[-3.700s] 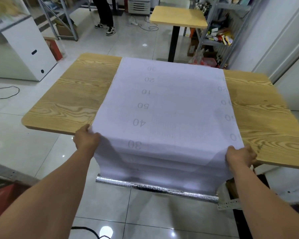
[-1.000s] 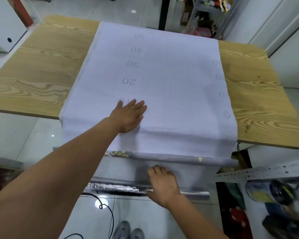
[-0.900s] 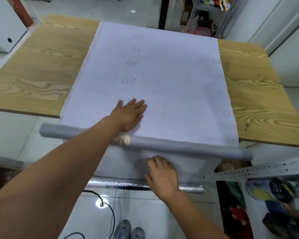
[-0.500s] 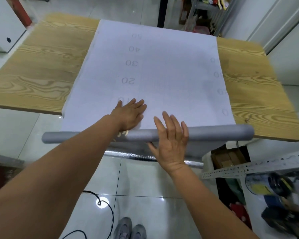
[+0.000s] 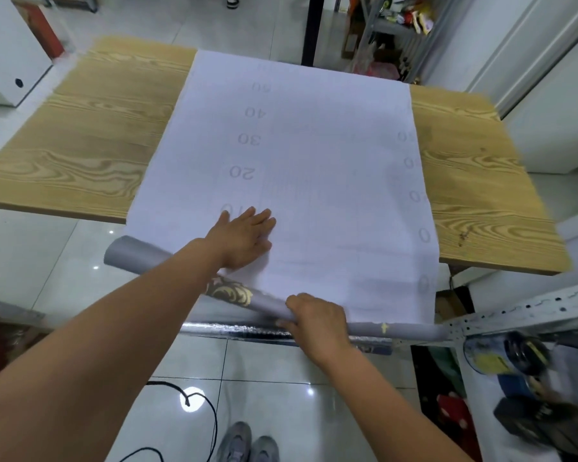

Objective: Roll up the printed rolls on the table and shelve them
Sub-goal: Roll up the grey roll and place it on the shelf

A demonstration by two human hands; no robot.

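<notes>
A wide white sheet (image 5: 314,155) with faint grid numbers lies across the wooden table (image 5: 80,135) and hangs over its near edge. Its near end is wound into a grey roll (image 5: 141,258) with a gold pattern, running slantwise from left to lower right in front of the table. My left hand (image 5: 244,238) presses flat on the sheet near the table's edge. My right hand (image 5: 317,320) grips the grey roll with curled fingers. A shiny silver roll (image 5: 234,330) lies lower, just behind the grey one.
A perforated metal shelf rail (image 5: 514,315) juts in at the right, with blurred goods below it. A black cable (image 5: 201,415) trails on the tiled floor near my shoes (image 5: 247,443). A white cabinet (image 5: 7,61) stands far left, a cluttered rack (image 5: 397,25) behind the table.
The roll lay level at the table's edge half a second ago; now it slants, its right end dropped lower. My right hand went from flat on the roll to gripping it. The left hand stayed put.
</notes>
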